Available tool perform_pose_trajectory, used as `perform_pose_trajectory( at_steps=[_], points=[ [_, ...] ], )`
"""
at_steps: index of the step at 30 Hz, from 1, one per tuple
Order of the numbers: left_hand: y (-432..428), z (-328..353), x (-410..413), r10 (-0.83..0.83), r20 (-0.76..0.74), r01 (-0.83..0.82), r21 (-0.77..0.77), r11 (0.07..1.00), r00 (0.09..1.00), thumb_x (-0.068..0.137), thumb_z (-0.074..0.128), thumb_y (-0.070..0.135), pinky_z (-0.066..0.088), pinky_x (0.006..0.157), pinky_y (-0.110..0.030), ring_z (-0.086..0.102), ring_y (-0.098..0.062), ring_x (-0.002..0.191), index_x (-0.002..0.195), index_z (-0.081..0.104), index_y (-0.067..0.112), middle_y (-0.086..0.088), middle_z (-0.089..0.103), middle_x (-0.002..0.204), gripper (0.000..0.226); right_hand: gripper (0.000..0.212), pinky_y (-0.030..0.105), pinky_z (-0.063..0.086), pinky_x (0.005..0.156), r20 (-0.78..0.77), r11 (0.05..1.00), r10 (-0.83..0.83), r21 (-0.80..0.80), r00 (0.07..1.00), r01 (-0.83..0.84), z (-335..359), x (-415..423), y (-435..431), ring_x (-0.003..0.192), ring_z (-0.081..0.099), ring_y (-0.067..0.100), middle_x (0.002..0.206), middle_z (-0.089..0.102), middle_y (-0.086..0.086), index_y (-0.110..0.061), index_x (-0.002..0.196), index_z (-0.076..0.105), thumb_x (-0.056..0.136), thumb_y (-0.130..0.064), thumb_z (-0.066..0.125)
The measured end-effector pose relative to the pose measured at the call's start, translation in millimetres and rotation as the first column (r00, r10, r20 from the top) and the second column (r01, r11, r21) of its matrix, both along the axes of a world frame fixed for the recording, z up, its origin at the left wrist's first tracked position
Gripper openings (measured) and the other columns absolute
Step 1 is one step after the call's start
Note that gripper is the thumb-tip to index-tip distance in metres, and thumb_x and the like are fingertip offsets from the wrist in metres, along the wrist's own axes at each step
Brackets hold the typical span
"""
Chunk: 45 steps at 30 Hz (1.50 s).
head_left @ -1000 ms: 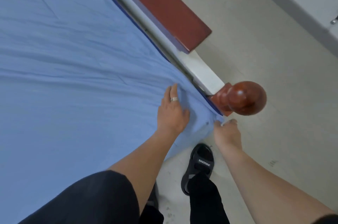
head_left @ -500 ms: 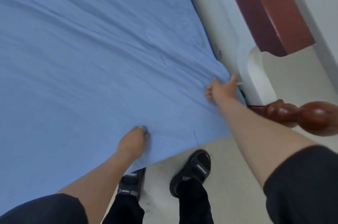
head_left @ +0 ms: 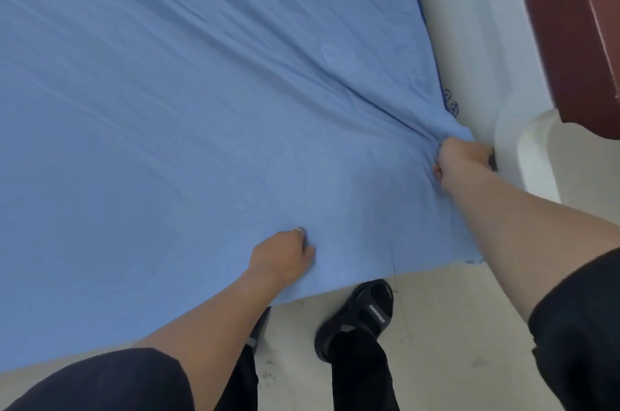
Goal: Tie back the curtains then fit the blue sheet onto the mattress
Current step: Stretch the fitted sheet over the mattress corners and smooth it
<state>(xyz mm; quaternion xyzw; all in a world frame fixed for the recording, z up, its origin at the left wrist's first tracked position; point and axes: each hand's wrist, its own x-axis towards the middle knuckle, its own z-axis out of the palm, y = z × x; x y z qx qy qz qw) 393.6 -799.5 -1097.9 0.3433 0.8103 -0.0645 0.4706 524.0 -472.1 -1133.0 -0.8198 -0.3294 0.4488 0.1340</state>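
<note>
The blue sheet (head_left: pixel 201 108) fills the head view from 9 o'clock round to 1 o'clock, spread over the mattress, which it hides. It lies fairly flat, with long creases that all run toward the corner at 3 o'clock.

At about 6 o'clock the left hand (head_left: pixel 281 256), a ring on one finger, sits near the sheet's near edge. Its fingers are curled down into the cloth, and it seems to pin or pinch the fabric there, probably so the side does not slide while the corner is worked.

The right hand (head_left: pixel 459 164), at 3 o'clock, is clenched round a bunch of sheet at the corner. The creases fanning out from it suggest it is pulling the fabric taut to draw it over or under the corner.

Just beyond it stands a white bed frame (head_left: pixel 476 51), and a red-brown wooden board (head_left: pixel 570 24) at 2 o'clock.

A black sandal (head_left: pixel 359 316) stands on the floor (head_left: pixel 453 326) at 5 o'clock.

No container shows. The sheet itself serves as the cover, with the mattress inside it. No curtains are in view.
</note>
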Motion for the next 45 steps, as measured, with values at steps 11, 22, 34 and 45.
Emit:
perform_pose_trajectory(
  at_steps=[11,22,34,45],
  points=[
    [-5.0,-3.9,0.6,-0.094,0.054,0.095,-0.014,0.995,0.994,0.099,0.035,0.028,0.04,0.069,-0.031,0.057,-0.027,0.085,0.082,0.045,0.021,0.0,0.061,0.093,0.02,0.09,0.043,0.035,0.113,0.273,0.793,0.588,-0.013,0.761,-0.609,53.4,-67.1,-47.7,0.131,0.045,0.037,0.149,0.039,0.015,-0.027,0.157,0.005,0.083,-0.026,0.057],
    [-167.8,30.1,-36.6,0.625,0.199,-0.629,-0.049,0.776,0.755,0.09,0.041,0.023,0.046,0.068,-0.034,0.053,-0.017,0.07,0.082,0.051,0.017,0.003,0.061,0.079,0.014,0.056,0.035,0.041,0.108,0.008,0.065,0.998,-0.391,0.068,-0.918,86.8,-122.4,-235.0,0.13,0.049,0.03,0.146,0.046,0.01,-0.016,0.143,0.047,0.089,-0.027,0.058],
    [-498.3,70.5,-180.2,0.972,0.052,-0.967,0.128,0.222,0.23,0.095,0.05,0.023,0.042,0.067,-0.035,0.06,-0.027,0.076,0.07,0.05,0.021,0.0,0.057,0.071,0.025,0.012,0.031,0.048,0.066,-0.169,-0.122,0.983,-0.346,-0.066,-0.93,119.0,-347.5,-521.5,0.07,0.062,0.022,0.093,0.068,0.01,-0.013,0.104,0.06,0.094,-0.017,0.055],
    [-756.6,140.0,-317.1,0.971,0.085,-0.901,0.362,-0.24,-0.225,0.092,0.053,0.02,0.043,0.058,-0.03,0.056,-0.018,0.06,0.078,0.06,0.013,0.0,0.063,0.067,0.017,0.011,0.028,0.051,0.065,-0.267,-0.342,0.92,-0.198,-0.286,-0.919,174.6,-553.7,-815.4,0.07,0.067,0.02,0.093,0.073,0.013,-0.009,0.099,0.061,0.094,-0.016,0.055]
  ],
)
